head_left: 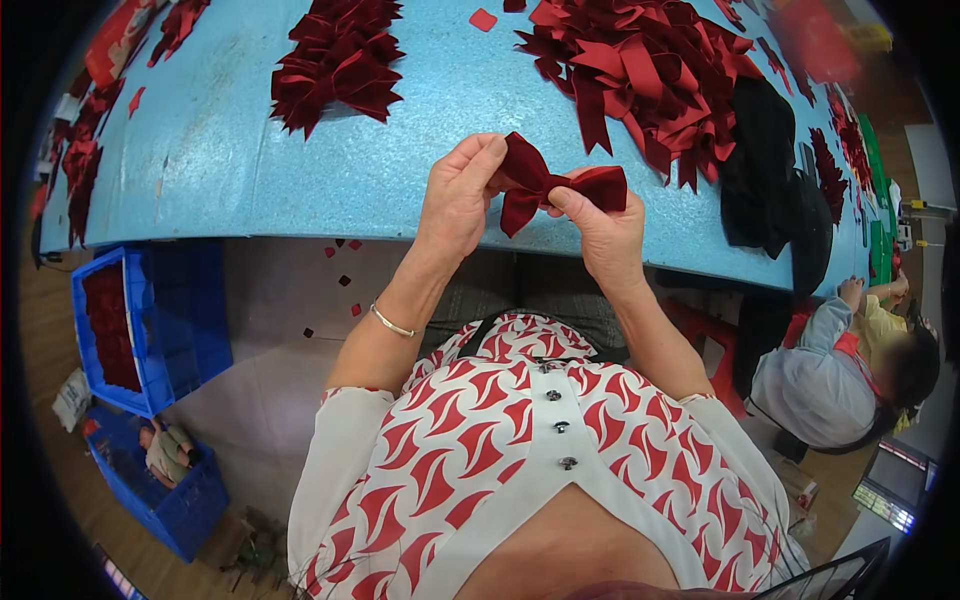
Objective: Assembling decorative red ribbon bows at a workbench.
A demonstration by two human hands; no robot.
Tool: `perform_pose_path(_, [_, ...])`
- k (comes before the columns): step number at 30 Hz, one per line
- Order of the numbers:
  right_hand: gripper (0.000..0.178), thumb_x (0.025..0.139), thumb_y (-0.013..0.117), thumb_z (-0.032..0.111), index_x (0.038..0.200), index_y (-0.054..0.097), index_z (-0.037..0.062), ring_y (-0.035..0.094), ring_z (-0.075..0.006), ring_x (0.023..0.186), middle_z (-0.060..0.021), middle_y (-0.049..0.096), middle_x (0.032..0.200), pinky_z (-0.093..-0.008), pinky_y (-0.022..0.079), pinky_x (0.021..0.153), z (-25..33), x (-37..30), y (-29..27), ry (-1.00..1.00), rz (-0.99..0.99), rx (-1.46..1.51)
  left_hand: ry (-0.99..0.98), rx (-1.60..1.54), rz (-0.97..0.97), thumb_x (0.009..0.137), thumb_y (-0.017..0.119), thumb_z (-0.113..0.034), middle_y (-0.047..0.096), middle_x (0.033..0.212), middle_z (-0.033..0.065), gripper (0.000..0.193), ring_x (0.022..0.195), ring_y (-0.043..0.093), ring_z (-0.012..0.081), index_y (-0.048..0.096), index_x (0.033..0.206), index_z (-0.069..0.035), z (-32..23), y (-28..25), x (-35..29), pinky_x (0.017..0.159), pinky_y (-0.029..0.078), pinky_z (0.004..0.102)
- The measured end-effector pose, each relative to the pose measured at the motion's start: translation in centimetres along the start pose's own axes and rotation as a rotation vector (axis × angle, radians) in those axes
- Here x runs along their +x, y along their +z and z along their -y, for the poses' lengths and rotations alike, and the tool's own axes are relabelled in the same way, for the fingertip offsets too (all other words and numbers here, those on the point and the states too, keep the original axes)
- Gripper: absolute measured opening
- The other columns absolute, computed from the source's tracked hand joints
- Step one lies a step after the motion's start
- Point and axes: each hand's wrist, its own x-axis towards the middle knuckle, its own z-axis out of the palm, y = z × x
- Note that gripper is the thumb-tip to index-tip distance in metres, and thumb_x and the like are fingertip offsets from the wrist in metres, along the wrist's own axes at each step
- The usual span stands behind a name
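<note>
A dark red velvet bow (548,184) is held up between both hands over the near edge of the blue table (220,160). My left hand (458,195) pinches the bow's left loop with thumb and fingers. My right hand (603,232) grips the right loop, its thumb pressed near the centre knot. One tail of the bow hangs down between the hands.
Piles of red ribbon pieces (650,70) and a smaller heap (338,58) lie farther back on the table, with black fabric (770,170) at the right. Blue crates (140,320) stand on the floor at the left. Another person (850,370) sits at the right.
</note>
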Motion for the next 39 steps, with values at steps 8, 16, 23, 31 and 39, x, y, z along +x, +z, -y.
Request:
perform_pose_path(8, [0.016, 0.073, 0.067, -0.001, 0.084, 0.056, 0.0003, 0.057, -0.0131, 0.067, -0.0057, 0.058, 0.082, -0.0218, 0.045, 0.062, -0.4, 0.5, -1.2, -0.316, -0.042, -0.334, -0.212, -0.038, 0.028, 0.078, 0.061, -0.004, 0.063, 0.083, 0.0083, 0.014, 0.077, 0.059, 0.0121, 0.055, 0.090, -0.003, 1.3, 1.1, 0.1, 0.066, 0.047, 0.0238])
perform_pose_path(16, [0.016, 0.073, 0.066, -0.001, 0.085, 0.056, -0.0008, 0.057, -0.0148, 0.064, -0.0078, 0.059, 0.081, -0.0250, 0.048, 0.062, 0.7, 0.4, -2.3, 0.095, 0.032, 0.174, -0.043, 0.082, 0.161, 0.074, 0.059, 0.006, 0.063, 0.088, 0.0130, 0.015, 0.080, 0.060, 0.0182, 0.053, 0.084, -0.002, 1.7, 1.1, 0.5, 0.071, 0.050, 0.0281])
perform_pose_path(23, [0.017, 0.073, 0.065, 0.001, 0.087, 0.056, -0.0018, 0.059, -0.0162, 0.066, -0.0088, 0.060, 0.077, -0.0276, 0.049, 0.064, 0.3, 0.6, -3.5, 0.363, 0.014, 0.285, -0.166, 0.241, 0.207, 0.075, 0.061, 0.000, 0.063, 0.080, 0.0065, 0.008, 0.073, 0.059, 0.0119, 0.059, 0.083, 0.000, 1.2, 0.7, 1.5, 0.069, 0.046, 0.0241])
perform_pose_path(31, [0.014, 0.075, 0.064, 0.000, 0.086, 0.056, -0.0027, 0.059, -0.0170, 0.068, -0.0091, 0.059, 0.080, -0.0265, 0.050, 0.064, -0.7, -0.3, -4.0, -0.095, 0.057, -0.080, -0.276, 0.192, 0.214, 0.081, 0.056, -0.005, 0.063, 0.084, 0.0091, 0.014, 0.080, 0.060, 0.0155, 0.058, 0.093, 0.001, 0.8, 1.5, 2.9, 0.073, 0.048, 0.0279])
perform_pose_path(39, [0.014, 0.075, 0.064, -0.001, 0.087, 0.056, -0.0021, 0.059, -0.0167, 0.071, -0.0087, 0.058, 0.082, -0.0262, 0.050, 0.064, -1.2, -0.5, -4.4, 0.098, -0.029, 0.162, -0.282, 0.416, 0.185, 0.080, 0.059, -0.013, 0.062, 0.083, 0.0044, 0.021, 0.074, 0.058, 0.0098, 0.060, 0.093, 0.003, 0.4, 2.1, 3.7, 0.070, 0.047, 0.0249])
